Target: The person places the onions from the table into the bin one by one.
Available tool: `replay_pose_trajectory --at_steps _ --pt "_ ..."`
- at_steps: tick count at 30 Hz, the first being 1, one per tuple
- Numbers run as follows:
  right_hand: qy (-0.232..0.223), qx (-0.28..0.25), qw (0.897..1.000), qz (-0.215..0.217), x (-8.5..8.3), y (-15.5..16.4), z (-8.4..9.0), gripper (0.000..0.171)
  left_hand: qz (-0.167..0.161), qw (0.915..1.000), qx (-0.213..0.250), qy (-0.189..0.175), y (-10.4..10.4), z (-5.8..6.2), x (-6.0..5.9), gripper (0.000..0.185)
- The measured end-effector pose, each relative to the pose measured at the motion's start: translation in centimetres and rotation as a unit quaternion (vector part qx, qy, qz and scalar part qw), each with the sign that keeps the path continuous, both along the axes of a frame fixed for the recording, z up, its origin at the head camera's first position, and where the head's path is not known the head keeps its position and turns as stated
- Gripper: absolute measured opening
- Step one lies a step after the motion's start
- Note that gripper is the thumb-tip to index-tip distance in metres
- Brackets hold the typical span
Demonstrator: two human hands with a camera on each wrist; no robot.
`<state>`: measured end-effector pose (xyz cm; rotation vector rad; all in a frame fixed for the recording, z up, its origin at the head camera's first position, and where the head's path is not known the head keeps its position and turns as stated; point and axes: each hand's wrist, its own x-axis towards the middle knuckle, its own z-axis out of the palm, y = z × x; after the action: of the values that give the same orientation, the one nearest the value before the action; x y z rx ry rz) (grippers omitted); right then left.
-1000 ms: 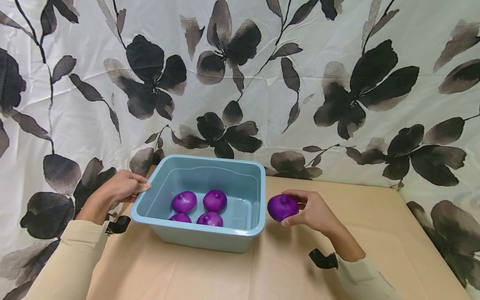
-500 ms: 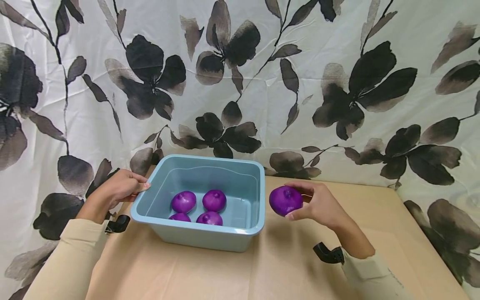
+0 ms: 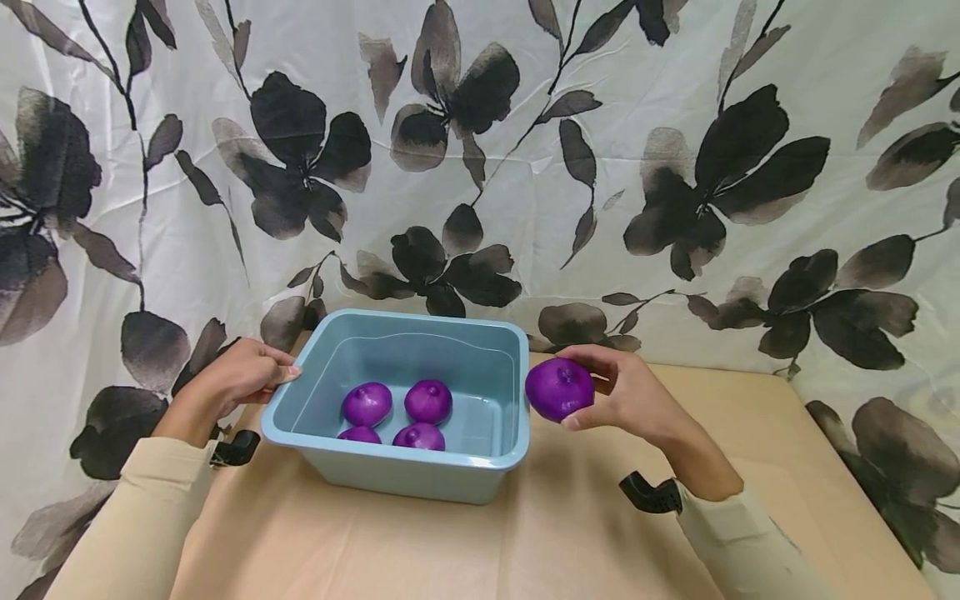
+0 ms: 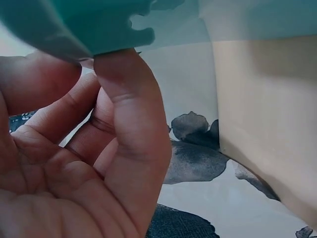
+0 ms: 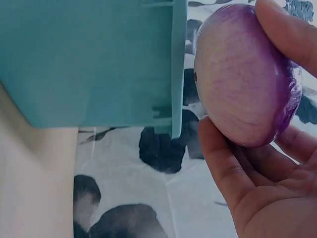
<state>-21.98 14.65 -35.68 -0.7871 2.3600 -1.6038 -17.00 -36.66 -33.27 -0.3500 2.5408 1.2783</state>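
Note:
A blue plastic basin [image 3: 405, 483] stands on the table with several purple onions [image 3: 428, 402] inside, some partly hidden by its near wall. My left hand [image 3: 243, 379] pinches the basin's left rim between thumb and fingers; the left wrist view shows the pinched rim [image 4: 74, 47] up close. On the other side, my right hand [image 3: 630, 396] grips another purple onion [image 3: 559, 389] in the air, right beside the basin's right rim. In the right wrist view this onion [image 5: 242, 74] sits between thumb and fingers, its pale side facing the camera.
A tan covering lies over the table [image 3: 600, 533]. Behind it hangs a white cloth [image 3: 555, 208] with dark flowers, which continues along both sides. A black wrist camera [image 3: 651, 493] sits at the right cuff, another [image 3: 237, 448] at the left.
The right hand with its onion first shifts slightly right, then rises and comes back left toward the basin's rim. The left hand stays on the rim, and the basin keeps its place.

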Motion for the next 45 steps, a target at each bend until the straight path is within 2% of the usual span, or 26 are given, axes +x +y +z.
replay_pose_trajectory --at_steps 13,19,24,33,41,43,45 --pt "0.005 -0.007 0.997 0.075 -1.1 -2.5 0.6 0.079 -0.005 1.0 0.006 -0.004 0.3 -0.4 0.1 0.053" --pt "0.041 0.01 0.991 0.129 -2.0 -3.9 1.3 0.077 -0.005 0.9999 0.011 0.001 0.3 -0.6 0.2 0.052" --pt "0.047 0.011 0.986 0.162 -2.5 -5.0 1.5 0.077 -0.006 0.9999 0.011 0.001 0.5 -1.1 0.1 0.052" --pt "0.022 0.033 0.986 0.165 -3.7 -6.8 1.2 0.08 0.002 0.9999 0.011 0.008 0.5 -1.7 0.3 0.05" --pt "0.051 0.082 0.982 0.165 -4.4 -8.5 1.4 0.083 -0.004 1.0 0.003 0.008 0.0 -0.4 0.0 0.051" --pt "0.052 0.075 0.98 0.174 -4.5 -8.9 1.5 0.077 -0.006 1.0 0.003 0.007 -0.1 -0.2 -0.1 0.052" --pt "0.046 0.059 0.981 0.179 -4.6 -9.3 1.5 0.063 -0.007 1.0 0.003 0.002 -0.2 -0.2 -0.1 0.053"
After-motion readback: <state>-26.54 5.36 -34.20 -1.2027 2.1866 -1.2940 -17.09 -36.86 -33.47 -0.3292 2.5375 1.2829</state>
